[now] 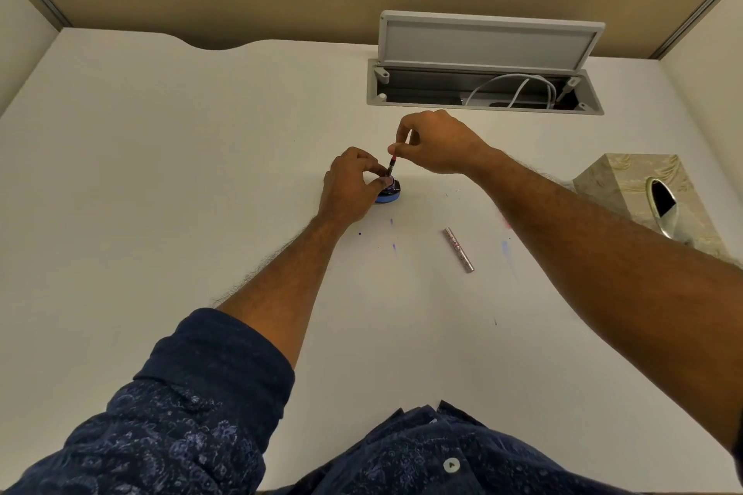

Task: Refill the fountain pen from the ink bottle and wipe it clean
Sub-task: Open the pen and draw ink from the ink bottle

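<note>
Left hand point(347, 185) apparently cupped; right hand point(432, 143) pinching.

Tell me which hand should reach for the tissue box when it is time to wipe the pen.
Probably right. The marbled beige tissue box sits on the right side of the white desk, beside the right forearm. The right hand would carry the pen part along, while the left hand steadies the dark ink bottle.

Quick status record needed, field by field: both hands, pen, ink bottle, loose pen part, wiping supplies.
left hand: steadying the ink bottle
right hand: pinching the pen's upper end
pen: near upright, tip down in the bottle mouth
ink bottle: on the desk, open
silver pen barrel: lying loose on the desk, untouched
tissue box: at right, not yet used
ink spots: on the desk near the bottle
</note>
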The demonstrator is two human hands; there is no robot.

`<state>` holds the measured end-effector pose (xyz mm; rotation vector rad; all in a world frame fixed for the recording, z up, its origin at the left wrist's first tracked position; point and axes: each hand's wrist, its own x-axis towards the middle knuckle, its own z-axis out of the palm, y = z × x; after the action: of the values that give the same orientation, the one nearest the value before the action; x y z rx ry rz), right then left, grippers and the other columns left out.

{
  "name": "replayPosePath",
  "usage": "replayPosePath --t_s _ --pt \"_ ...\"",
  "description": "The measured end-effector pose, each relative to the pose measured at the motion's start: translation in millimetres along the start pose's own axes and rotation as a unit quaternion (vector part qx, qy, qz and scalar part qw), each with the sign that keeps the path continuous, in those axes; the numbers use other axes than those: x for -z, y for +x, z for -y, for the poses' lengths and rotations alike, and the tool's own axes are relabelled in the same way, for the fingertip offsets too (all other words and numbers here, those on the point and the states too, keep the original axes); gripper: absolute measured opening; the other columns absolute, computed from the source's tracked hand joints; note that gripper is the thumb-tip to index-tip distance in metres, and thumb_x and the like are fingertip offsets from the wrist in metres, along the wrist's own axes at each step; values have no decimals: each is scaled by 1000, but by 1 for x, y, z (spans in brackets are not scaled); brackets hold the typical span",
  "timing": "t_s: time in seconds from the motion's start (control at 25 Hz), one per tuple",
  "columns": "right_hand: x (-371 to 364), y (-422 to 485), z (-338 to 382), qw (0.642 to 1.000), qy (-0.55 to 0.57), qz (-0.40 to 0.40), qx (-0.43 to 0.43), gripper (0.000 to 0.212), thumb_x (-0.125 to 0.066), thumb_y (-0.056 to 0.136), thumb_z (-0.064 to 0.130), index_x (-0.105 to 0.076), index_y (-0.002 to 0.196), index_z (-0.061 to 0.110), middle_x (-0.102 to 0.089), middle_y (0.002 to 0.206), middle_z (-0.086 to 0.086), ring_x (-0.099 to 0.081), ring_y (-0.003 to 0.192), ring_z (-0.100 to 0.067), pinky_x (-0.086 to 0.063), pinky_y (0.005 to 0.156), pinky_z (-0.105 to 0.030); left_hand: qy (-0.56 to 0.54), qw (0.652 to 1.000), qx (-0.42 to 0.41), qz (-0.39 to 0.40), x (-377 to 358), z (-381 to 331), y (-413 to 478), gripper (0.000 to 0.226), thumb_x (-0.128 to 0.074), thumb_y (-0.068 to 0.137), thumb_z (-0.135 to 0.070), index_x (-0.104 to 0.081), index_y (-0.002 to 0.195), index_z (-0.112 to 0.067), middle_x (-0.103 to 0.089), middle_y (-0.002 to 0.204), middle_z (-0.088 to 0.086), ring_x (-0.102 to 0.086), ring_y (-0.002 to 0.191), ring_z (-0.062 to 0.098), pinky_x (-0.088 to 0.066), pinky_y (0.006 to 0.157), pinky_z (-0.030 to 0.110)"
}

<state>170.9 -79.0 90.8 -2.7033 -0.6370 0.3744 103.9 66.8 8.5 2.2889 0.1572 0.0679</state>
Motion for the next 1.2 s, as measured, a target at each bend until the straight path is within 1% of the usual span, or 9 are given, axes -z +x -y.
replayPosePath --t_s 0.12,0.2,0.4,0.64,0.72,0.84,0.92,1.08,1.2 --pt "6 0 1 1000 20 9 17 20 -60 94 22 -65 109 10 -67 107 -8 -59 89 -18 -49 82 -31 6 1000 5 2 0 -1 0 25 -72 82 -28 -75 100 -12 -62 114 4 -55 107 19 -46 92 38" --pt "7 1 2 1000 16 11 17 18 -59 94 18 -65 107 8 -68 106 -10 -61 91 -20 -49 83 -31 6 1000 0 3 1 -1 0 24 -72 82 -28 -75 99 -13 -62 113 4 -55 106 19 -46 91 38" --pt "3 3 4 1000 -4 13 -1 23 -55 97 29 -63 101 8 -62 88 -5 -58 82 -19 -41 71 -31 4 1000 1 0 0 0 0 24 -73 81 -29 -75 98 -13 -62 111 3 -55 105 19 -46 90 38" --pt "3 3 4 999 -50 9 17 27 -54 95 39 -56 84 14 -55 74 -1 -51 70 -15 -37 66 -32 9 1000 2 3 0 0 0 25 -73 82 -31 -74 99 -12 -61 113 4 -55 106 19 -46 91 39" --pt "6 3 2 998 -52 14 25 24 -59 92 39 -59 91 15 -56 80 0 -51 75 -15 -39 70 -31 6 1000 -4 2 0 0 -1 25 -73 81 -30 -75 98 -13 -61 112 4 -55 106 20 -46 92 40" --pt "7 2 1 999 -30 20 37 21 -63 92 26 -62 108 13 -62 98 -5 -53 85 -15 -43 76 -30 4 1000 -2 2 0 1 -1 25 -73 81 -30 -74 98 -13 -61 112 4 -55 106 20 -45 92 41" --pt "5 3 1 999 -28 15 40 18 -61 93 21 -63 108 12 -64 102 -7 -54 87 -16 -44 78 -30 8 1000 5 3 -1 0 0 25 -73 82 -31 -74 99 -12 -61 113 5 -55 108 20 -45 93 40" --pt "1 4 3 999 -34 13 33 18 -57 96 26 -61 104 10 -59 93 -4 -53 84 -18 -41 74 -30 9 1000 7 2 -1 0 0 26 -72 83 -30 -74 100 -11 -62 115 5 -54 109 21 -44 95 40" --pt "-4 5 3 999 -47 6 24 18 -51 98 30 -56 92 13 -58 85 -5 -53 79 -19 -39 71 -32 4 1000 2 3 0 -1 -1 26 -72 83 -30 -74 100 -11 -62 114 5 -54 108 21 -44 95 42"
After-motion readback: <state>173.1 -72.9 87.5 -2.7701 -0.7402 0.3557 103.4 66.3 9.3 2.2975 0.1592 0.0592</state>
